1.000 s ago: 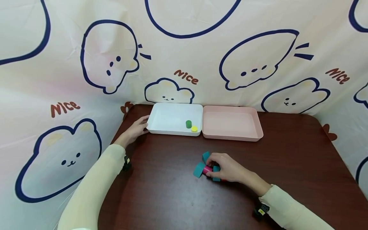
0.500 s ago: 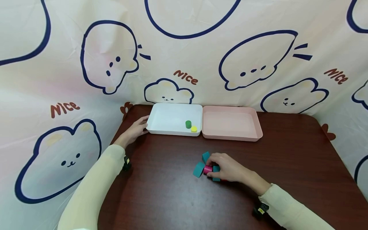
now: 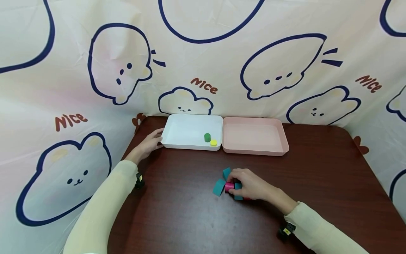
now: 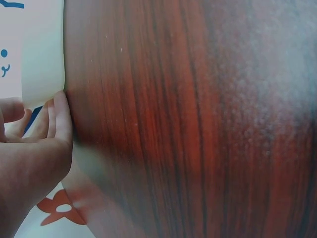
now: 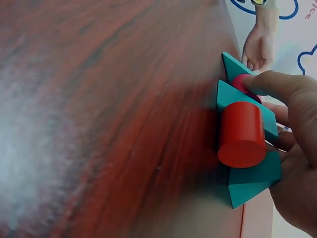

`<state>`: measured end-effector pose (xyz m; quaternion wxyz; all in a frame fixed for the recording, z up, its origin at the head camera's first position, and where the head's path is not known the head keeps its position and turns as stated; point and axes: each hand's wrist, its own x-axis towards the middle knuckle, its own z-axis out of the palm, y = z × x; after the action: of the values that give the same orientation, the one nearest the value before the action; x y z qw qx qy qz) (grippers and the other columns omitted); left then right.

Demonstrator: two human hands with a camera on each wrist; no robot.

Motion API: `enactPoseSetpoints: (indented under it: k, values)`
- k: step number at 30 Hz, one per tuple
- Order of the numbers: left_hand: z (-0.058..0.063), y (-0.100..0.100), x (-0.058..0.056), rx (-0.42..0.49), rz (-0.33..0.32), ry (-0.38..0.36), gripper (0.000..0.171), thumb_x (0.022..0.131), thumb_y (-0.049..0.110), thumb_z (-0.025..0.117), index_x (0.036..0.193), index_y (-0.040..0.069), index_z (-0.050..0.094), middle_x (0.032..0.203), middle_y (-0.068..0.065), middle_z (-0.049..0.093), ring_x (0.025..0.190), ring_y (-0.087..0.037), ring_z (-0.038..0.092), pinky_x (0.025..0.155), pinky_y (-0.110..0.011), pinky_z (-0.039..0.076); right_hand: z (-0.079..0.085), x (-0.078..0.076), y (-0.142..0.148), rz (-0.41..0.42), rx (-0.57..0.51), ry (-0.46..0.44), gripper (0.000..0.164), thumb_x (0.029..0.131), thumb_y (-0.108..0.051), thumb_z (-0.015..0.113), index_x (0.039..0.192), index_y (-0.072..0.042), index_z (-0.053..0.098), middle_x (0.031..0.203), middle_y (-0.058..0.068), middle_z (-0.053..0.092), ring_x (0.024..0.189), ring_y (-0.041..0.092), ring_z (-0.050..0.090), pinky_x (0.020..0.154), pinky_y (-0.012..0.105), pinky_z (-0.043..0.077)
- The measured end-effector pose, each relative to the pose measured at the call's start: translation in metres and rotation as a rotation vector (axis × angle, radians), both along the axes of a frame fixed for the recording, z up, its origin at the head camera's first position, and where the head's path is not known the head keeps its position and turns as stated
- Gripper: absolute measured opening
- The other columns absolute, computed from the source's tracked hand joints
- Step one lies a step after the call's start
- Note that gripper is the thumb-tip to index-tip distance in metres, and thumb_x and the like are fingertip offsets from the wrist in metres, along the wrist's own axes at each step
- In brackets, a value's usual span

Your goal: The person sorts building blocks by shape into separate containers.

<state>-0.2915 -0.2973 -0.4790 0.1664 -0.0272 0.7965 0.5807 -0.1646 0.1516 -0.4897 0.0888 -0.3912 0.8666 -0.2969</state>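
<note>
The right hand (image 3: 248, 185) has thumb and fingers curled in, barely parted, pinching a pink cylinder (image 3: 229, 187) on the near side of the white tray (image 3: 187, 130), slightly past its right end. The left hand (image 3: 149, 144) keeps its fingers spread and fairly straight against the white tray's left end. The cylinder is short, smooth and glossy, with three teal blocks (image 3: 219, 187) crowded about it, also on the white tray's near side. A red cylinder (image 5: 242, 129) there shows plainly from the right wrist; from the head, the hand covers nearly all of it. The right wrist view half hides the pink cylinder behind thumb and block.
</note>
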Motion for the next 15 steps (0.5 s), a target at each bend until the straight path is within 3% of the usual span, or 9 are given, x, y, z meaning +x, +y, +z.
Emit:
enactPoseSetpoints:
  k: [15]
  values:
    - [0.001, 0.002, 0.003, 0.001, 0.015, 0.005, 0.056, 0.117, 0.014, 0.032, 0.171, 0.016, 0.017, 0.169, -0.020, 0.026, 0.152, -0.037, 0.035, 0.124, -0.054, 0.035, 0.014, -0.010, 0.001, 0.003, -0.079, -0.002, 0.023, 0.090, -0.019, 0.086, 0.109, -0.018, 0.073, 0.100, -0.012, 0.065, 0.089, 0.013, 0.062, 0.078, 0.030, 0.058]
